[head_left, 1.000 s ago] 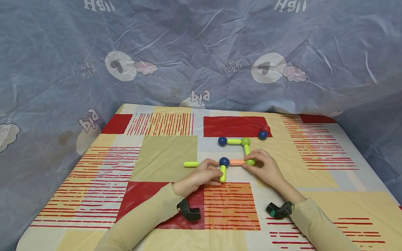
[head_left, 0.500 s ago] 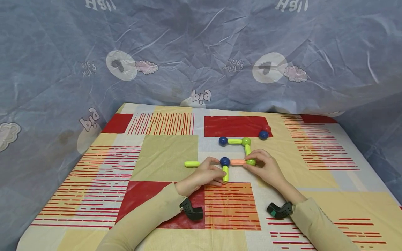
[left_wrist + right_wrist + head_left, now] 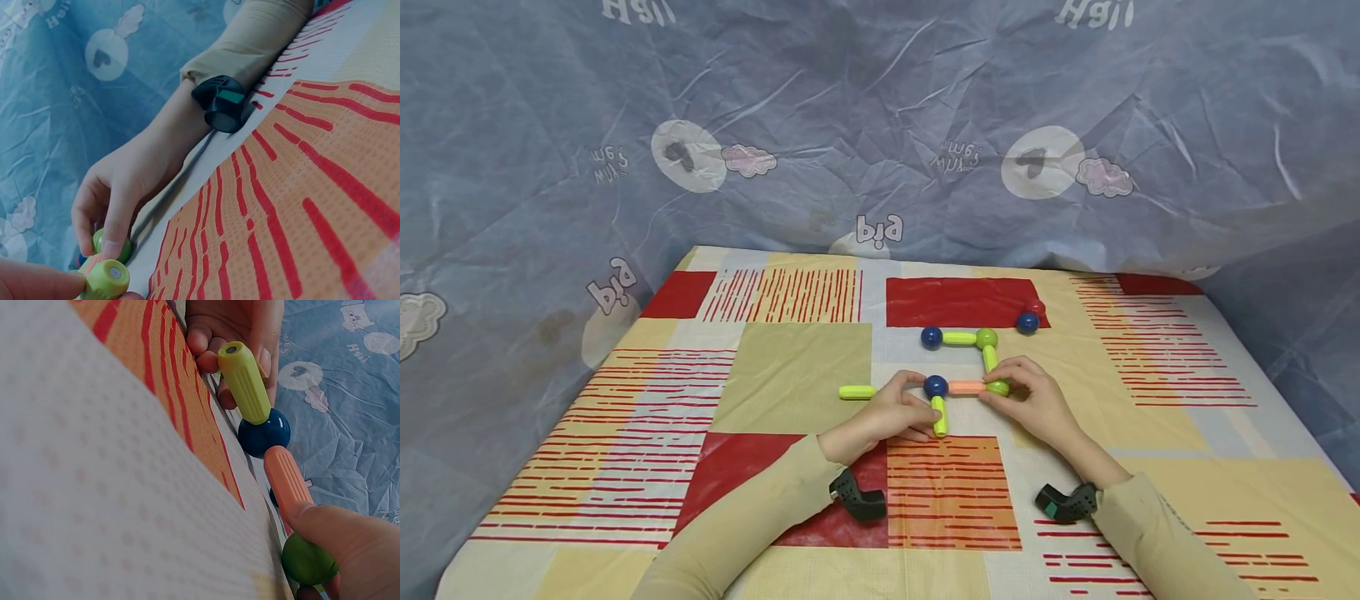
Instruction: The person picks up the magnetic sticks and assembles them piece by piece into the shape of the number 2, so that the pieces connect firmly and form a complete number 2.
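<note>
My left hand [image 3: 895, 411] holds a yellow-green magnetic rod [image 3: 245, 384], its thumb along the side and its index finger at a blue ball [image 3: 936, 386]. That rod runs from the ball toward the front of the table, its free end showing a metal tip. An orange magnetic rod [image 3: 966, 387] joins the blue ball to a green ball [image 3: 309, 558]. My right hand [image 3: 1033, 400] pinches the orange rod near the green ball, partly covering both. Beyond it, another yellow-green rod [image 3: 989, 357] leads to a second green ball [image 3: 987, 338].
From the far green ball a rod [image 3: 959, 338] reaches left to a blue ball [image 3: 931, 337]. A loose yellow-green rod [image 3: 857, 392] lies left of my left hand. A blue ball [image 3: 1027, 323] and a red ball [image 3: 1036, 308] sit at the back right on the patterned tablecloth [image 3: 797, 375].
The front end of the yellow-green rod in my left hand has swung slightly to the right, and the left hand has shifted a little with it. My right hand stays in place.
</note>
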Demonstrator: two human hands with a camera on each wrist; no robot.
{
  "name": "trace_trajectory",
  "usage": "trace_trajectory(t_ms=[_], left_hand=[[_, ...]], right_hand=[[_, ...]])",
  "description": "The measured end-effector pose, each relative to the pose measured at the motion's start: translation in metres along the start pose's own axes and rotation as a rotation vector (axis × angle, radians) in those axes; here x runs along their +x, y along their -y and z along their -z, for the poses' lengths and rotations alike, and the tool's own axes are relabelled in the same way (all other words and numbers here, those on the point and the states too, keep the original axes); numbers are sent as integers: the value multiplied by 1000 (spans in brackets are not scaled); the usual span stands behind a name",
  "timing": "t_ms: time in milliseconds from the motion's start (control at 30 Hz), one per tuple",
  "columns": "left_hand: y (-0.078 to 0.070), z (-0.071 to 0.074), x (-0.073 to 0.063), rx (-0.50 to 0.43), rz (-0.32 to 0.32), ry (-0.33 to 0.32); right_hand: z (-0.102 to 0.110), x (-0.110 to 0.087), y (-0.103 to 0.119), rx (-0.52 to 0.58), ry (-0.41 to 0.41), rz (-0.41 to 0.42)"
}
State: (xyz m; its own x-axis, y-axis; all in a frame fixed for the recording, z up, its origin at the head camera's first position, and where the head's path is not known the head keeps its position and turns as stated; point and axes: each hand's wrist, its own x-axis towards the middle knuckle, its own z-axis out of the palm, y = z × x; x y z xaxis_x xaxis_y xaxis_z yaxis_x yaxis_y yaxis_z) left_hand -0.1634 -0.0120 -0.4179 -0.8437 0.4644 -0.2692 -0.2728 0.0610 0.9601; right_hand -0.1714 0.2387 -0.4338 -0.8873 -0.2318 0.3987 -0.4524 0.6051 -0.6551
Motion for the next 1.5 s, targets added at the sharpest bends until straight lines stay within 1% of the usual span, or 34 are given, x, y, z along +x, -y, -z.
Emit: trace_trajectory(t_ms=[133,233,300,400,567,633,700,800,967,1200,1500], left_hand=[[0,1,1,30,-1,5],[-3,3,2,90,-7,-4],[-5,5,3,153,-19,-27],[-7,7,5,259,-46,-86],[-10,8,7,402,-122,-190],[-10,7,9,444,-160,-209],[-10,6,11,473,-186,-211],[-8,5,13,477,-193,-197],[-6,4,15,434,-174,-188],[-4,1,17,324,-165,-180],[-2,1,16,309,-175,-181]], right_hand=[[0,0,0,9,2,1],[0,0,1,7,1,-1],[-1,0,0,4,2,0],[-1,0,-1,-2,2,3],[-2,0,-1,2,-3,6],[-2,0,-1,3,-3,4],[-2,0,-1,0,-1,1],[-2,0,0,-4,0,0],[-1,0,0,2,0,1],[0,0,1,0,3,-6],[0,0,0,-1,7,-15]])
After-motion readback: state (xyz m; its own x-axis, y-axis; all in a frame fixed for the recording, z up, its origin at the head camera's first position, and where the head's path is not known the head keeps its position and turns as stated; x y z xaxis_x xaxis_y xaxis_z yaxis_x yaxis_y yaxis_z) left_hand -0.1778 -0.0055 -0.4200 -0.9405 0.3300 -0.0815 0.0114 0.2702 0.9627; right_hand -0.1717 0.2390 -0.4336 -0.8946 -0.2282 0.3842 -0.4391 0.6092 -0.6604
